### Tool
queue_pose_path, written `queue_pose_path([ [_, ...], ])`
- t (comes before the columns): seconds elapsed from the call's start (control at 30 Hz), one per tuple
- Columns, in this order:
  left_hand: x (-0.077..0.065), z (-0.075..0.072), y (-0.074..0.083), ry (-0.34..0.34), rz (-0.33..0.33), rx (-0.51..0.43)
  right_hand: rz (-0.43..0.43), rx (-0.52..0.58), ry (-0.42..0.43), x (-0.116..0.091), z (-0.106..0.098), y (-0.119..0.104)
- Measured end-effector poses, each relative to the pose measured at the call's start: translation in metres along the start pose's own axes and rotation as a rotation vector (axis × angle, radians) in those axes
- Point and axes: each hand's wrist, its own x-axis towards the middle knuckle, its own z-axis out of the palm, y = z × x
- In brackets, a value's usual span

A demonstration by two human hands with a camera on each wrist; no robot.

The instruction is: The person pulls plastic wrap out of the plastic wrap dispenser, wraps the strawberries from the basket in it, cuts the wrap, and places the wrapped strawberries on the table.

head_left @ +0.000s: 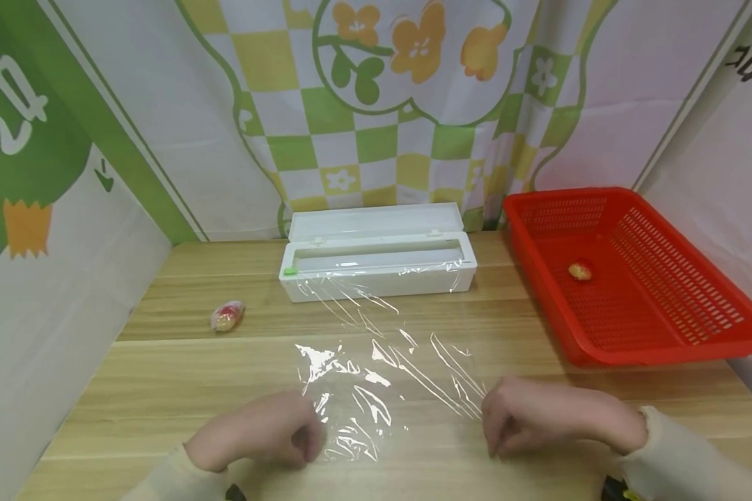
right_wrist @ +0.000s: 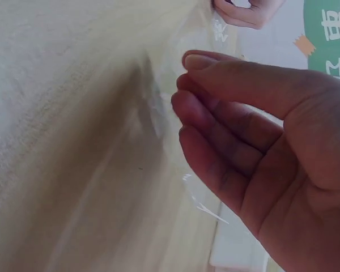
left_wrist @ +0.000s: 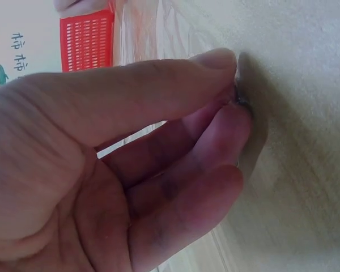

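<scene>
A sheet of clear cling film (head_left: 382,379) stretches toward me over the wooden table from a long white dispenser box (head_left: 382,280) with its lid raised. My left hand (head_left: 278,428) pinches the sheet's near left corner between thumb and fingers, close over the table. At the near right corner, my right hand (head_left: 533,416) pinches the film in the same way. Shiny creases run across the film between the hands. In the right wrist view, the film (right_wrist: 199,198) hangs from the fingertips as a thin, wrinkled, see-through edge.
A small red-and-yellow piece (head_left: 228,316) in clear wrapping lies on the table at the left. Another red-and-yellow piece (head_left: 580,270) sits inside a red slotted basket (head_left: 576,341) at the right. A patterned curtain (head_left: 401,125) hangs behind the dispenser, and cloth walls flank the table.
</scene>
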Motion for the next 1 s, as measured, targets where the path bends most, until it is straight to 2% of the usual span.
queue_pose_path([
  [0.17,-0.001,0.0,0.001,0.011,-0.02,0.022,0.045,0.095,0.027,-0.002,-0.014,-0.006],
  [0.33,-0.001,0.001,0.002,0.023,-0.019,0.071,0.114,0.129,0.065,-0.008,-0.04,-0.011],
  [0.6,-0.001,0.003,0.003,0.044,-0.025,0.104,0.289,-0.012,0.1,-0.021,-0.104,-0.022],
  [0.73,0.0,0.002,0.002,0.043,0.002,0.112,0.335,-0.102,0.103,-0.025,-0.137,-0.027],
  [0.93,0.001,0.002,0.0,0.046,0.02,0.117,0.435,-0.212,0.125,-0.031,-0.179,-0.022],
  [1.0,0.002,0.002,0.0,0.048,0.019,0.12,0.484,-0.21,0.124,-0.033,-0.19,-0.018],
])
